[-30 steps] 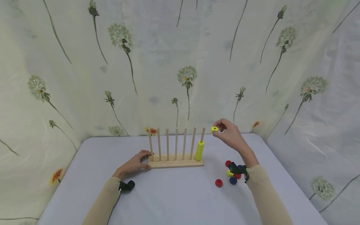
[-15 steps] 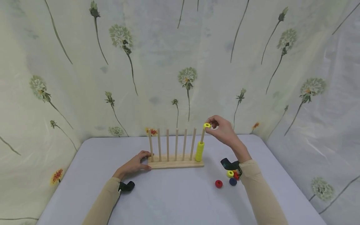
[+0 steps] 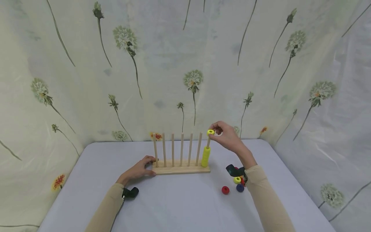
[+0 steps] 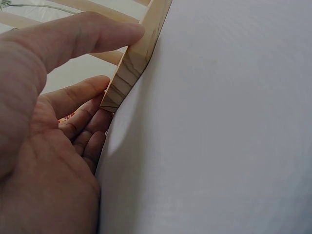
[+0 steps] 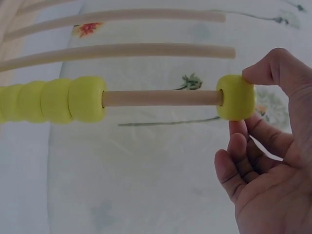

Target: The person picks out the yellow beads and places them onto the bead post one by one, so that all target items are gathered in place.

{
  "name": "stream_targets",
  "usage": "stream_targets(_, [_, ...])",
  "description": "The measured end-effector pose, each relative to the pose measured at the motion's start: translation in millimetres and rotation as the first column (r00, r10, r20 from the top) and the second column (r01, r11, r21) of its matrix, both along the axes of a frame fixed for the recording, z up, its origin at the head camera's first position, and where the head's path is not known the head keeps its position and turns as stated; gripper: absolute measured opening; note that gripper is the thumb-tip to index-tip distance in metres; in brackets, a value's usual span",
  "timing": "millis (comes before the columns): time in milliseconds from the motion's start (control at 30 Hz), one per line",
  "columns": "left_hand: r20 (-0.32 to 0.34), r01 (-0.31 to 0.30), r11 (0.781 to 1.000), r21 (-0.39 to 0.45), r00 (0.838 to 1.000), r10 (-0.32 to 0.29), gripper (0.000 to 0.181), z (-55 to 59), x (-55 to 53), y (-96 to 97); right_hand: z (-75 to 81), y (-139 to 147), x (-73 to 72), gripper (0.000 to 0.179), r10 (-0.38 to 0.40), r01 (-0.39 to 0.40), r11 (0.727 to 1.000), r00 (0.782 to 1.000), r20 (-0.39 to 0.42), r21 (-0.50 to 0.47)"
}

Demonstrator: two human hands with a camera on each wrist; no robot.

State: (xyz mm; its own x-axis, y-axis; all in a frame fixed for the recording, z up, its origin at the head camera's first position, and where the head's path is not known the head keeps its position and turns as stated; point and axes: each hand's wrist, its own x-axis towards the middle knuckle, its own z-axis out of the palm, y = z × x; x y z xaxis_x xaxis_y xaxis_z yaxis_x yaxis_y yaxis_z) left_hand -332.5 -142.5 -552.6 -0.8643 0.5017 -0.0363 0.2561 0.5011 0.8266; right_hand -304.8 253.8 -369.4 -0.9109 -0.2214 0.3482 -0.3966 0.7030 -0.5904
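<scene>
A wooden peg stand (image 3: 181, 170) with several upright pegs sits on the table. My left hand (image 3: 139, 168) holds its left end, thumb on the front edge and fingers behind; the left wrist view shows the thumb (image 4: 97, 36) against the wood. Several yellow beads (image 3: 205, 157) are stacked on the rightmost peg. At that peg's top, my right hand (image 3: 227, 137) pinches another yellow bead (image 5: 236, 97) between thumb and fingers. The right wrist view shows the peg (image 5: 161, 98) entering this bead's hole, with bare peg between it and the stack.
Loose beads lie on the table (image 3: 174, 206) at the right: a red bead (image 3: 225, 190), a blue bead (image 3: 240, 187), a yellow bead (image 3: 237, 179) and red ones partly hidden by the right wrist camera (image 3: 234, 170). A flowered cloth (image 3: 162, 64) hangs behind.
My right hand has brought the yellow bead leftward over the rightmost peg, then slightly down onto its tip. My left hand has stayed at the stand's left end.
</scene>
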Motion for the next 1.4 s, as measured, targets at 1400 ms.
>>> stream_targets(1400, [0.039, -0.032, 0.999, 0.004, 0.999, 0.032, 0.065, -0.6, 0.9, 2.0, -129.7, 112.0, 73.8, 0.023, -0.164, 0.122, 0.984, 0.907, 0.388, 0.131])
